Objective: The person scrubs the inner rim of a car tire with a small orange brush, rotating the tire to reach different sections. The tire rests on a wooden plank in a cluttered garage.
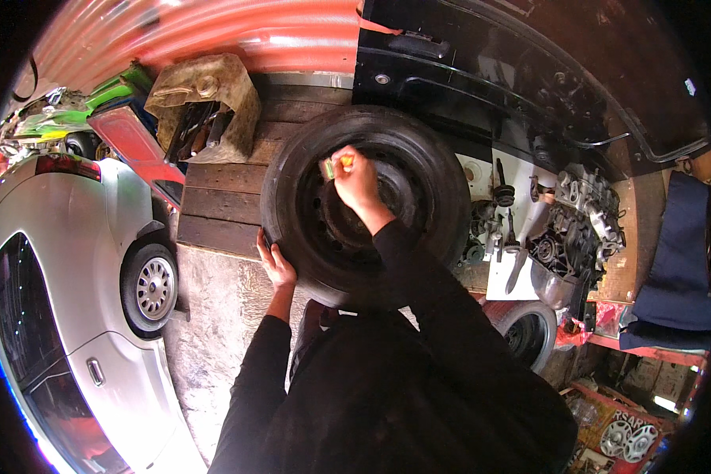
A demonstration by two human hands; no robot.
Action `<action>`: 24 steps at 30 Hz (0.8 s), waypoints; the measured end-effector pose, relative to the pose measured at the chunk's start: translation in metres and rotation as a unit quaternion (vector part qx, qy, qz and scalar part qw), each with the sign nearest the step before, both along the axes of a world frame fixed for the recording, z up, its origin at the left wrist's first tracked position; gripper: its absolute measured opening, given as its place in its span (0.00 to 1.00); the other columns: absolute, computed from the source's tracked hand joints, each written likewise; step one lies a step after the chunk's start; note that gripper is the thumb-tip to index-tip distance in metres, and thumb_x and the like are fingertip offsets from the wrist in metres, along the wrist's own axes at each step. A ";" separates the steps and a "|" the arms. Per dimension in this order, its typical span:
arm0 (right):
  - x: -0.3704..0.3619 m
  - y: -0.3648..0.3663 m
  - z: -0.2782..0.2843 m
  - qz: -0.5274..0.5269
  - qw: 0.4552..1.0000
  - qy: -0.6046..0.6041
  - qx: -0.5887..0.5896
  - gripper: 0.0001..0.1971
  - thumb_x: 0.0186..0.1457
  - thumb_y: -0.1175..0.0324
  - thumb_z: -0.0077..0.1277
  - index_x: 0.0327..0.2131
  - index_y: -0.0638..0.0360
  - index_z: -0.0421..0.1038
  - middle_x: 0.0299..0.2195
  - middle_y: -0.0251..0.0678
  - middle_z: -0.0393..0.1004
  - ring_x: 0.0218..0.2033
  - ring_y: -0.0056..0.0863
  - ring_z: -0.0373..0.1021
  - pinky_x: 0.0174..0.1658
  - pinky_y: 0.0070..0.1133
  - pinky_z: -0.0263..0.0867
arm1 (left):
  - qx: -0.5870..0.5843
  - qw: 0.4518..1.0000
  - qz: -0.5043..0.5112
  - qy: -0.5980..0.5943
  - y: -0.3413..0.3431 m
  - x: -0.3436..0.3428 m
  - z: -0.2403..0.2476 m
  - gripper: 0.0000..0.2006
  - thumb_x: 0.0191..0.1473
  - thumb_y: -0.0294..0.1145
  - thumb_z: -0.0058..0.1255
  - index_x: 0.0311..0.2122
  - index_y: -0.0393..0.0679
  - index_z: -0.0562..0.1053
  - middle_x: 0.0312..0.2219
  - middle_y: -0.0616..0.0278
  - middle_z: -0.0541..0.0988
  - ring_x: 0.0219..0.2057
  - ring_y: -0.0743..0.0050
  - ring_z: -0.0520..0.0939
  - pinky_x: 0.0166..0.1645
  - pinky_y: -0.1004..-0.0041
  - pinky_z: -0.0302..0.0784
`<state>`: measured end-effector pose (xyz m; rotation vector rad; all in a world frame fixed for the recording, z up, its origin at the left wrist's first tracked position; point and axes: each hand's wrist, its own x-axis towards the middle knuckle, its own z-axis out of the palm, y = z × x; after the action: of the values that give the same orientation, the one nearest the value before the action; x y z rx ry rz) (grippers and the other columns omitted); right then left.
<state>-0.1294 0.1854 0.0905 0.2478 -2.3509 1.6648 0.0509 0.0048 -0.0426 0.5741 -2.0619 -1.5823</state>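
A black tyre on a dark steel wheel rim (389, 189) lies flat on a plank bench in front of me. My right hand (357, 186) is closed over the rim's upper left part. It grips what looks like a small paintbrush (329, 167), with a yellow handle and pale bristles; the fingers hide most of it. Against the tyre's near left edge rests my left hand (278, 267), its fingers spread and touching the rubber sidewall (280, 213).
A cut-open can (237, 95) with tools stands on the wooden bench (221, 201), back left. Greasy engine parts (569, 237) sit at right, above another tyre (529, 336). A silver car (95, 261) stands left; a black panel (482, 79) leans behind.
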 end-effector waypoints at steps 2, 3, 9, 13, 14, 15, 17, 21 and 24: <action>-0.016 0.001 0.001 -0.029 0.998 -0.052 -0.015 0.02 0.57 0.75 0.57 0.32 0.60 0.75 0.27 0.41 0.80 0.31 0.31 0.80 0.35 0.26 0.73 | 0.003 1.000 -0.004 0.013 0.000 0.001 -0.003 0.27 0.66 0.34 0.34 0.68 0.35 0.57 0.64 0.40 0.63 0.66 0.46 0.63 0.71 0.58 0.53; -0.022 -0.002 0.000 -0.040 0.997 -0.068 0.007 0.02 0.56 0.74 0.58 0.32 0.60 0.75 0.27 0.42 0.80 0.31 0.32 0.80 0.35 0.27 0.73 | 0.012 1.000 -0.003 0.020 -0.001 0.001 -0.005 0.27 0.66 0.34 0.34 0.68 0.35 0.56 0.65 0.41 0.63 0.67 0.46 0.62 0.71 0.58 0.52; -0.033 -0.026 0.004 -0.136 0.985 -0.011 0.105 0.03 0.54 0.73 0.57 0.31 0.56 0.74 0.26 0.47 0.79 0.31 0.49 0.78 0.34 0.37 0.72 | 0.044 0.998 -0.005 0.040 0.002 0.002 -0.004 0.27 0.66 0.34 0.33 0.68 0.35 0.56 0.65 0.42 0.62 0.67 0.49 0.61 0.71 0.60 0.50; -0.025 -0.024 -0.003 -0.142 0.982 0.041 0.116 0.04 0.53 0.73 0.58 0.32 0.54 0.72 0.23 0.46 0.78 0.29 0.50 0.78 0.33 0.40 0.72 | 0.013 0.999 -0.001 0.046 0.001 0.002 -0.006 0.27 0.66 0.34 0.33 0.68 0.35 0.56 0.65 0.43 0.62 0.67 0.50 0.62 0.71 0.60 0.50; -0.024 -0.025 -0.006 -0.128 0.986 0.024 0.102 0.05 0.53 0.72 0.58 0.32 0.54 0.72 0.24 0.45 0.79 0.29 0.50 0.78 0.33 0.40 0.72 | 0.015 0.999 0.000 0.039 0.002 0.001 -0.005 0.27 0.66 0.34 0.33 0.68 0.35 0.56 0.65 0.43 0.62 0.67 0.50 0.62 0.71 0.60 0.50; -0.023 -0.023 -0.010 -0.123 0.987 0.025 0.103 0.04 0.53 0.72 0.58 0.33 0.55 0.73 0.24 0.46 0.79 0.30 0.49 0.78 0.34 0.40 0.72 | 0.016 0.999 0.001 0.033 0.003 0.000 -0.004 0.27 0.66 0.34 0.33 0.68 0.35 0.56 0.65 0.43 0.62 0.67 0.50 0.62 0.71 0.60 0.50; -0.020 -0.030 -0.011 -0.114 0.989 0.021 0.087 0.05 0.53 0.70 0.57 0.35 0.56 0.76 0.26 0.47 0.79 0.32 0.49 0.78 0.36 0.39 0.73 | 0.029 0.999 0.004 0.034 0.002 0.001 -0.004 0.27 0.66 0.34 0.34 0.68 0.35 0.56 0.65 0.43 0.62 0.67 0.50 0.62 0.71 0.60 0.50; -0.030 -0.025 -0.023 -0.126 0.986 -0.022 0.108 0.10 0.54 0.66 0.55 0.37 0.58 0.80 0.31 0.48 0.81 0.36 0.50 0.78 0.42 0.38 0.74 | 0.049 0.998 -0.002 0.027 0.000 -0.001 -0.005 0.27 0.66 0.34 0.35 0.68 0.35 0.57 0.65 0.43 0.63 0.67 0.50 0.62 0.71 0.59 0.50; -0.028 -0.022 -0.015 -0.061 0.984 -0.107 0.131 0.11 0.55 0.63 0.53 0.34 0.59 0.81 0.33 0.49 0.81 0.39 0.51 0.78 0.46 0.39 0.74 | 0.035 0.999 0.007 0.029 -0.004 0.003 -0.011 0.27 0.66 0.35 0.35 0.68 0.35 0.57 0.65 0.43 0.63 0.67 0.50 0.61 0.71 0.59 0.50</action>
<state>-0.1573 0.1634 0.0753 -0.0317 -2.6831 1.3859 0.0538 0.0012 -0.0536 0.5591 -1.9637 -1.6498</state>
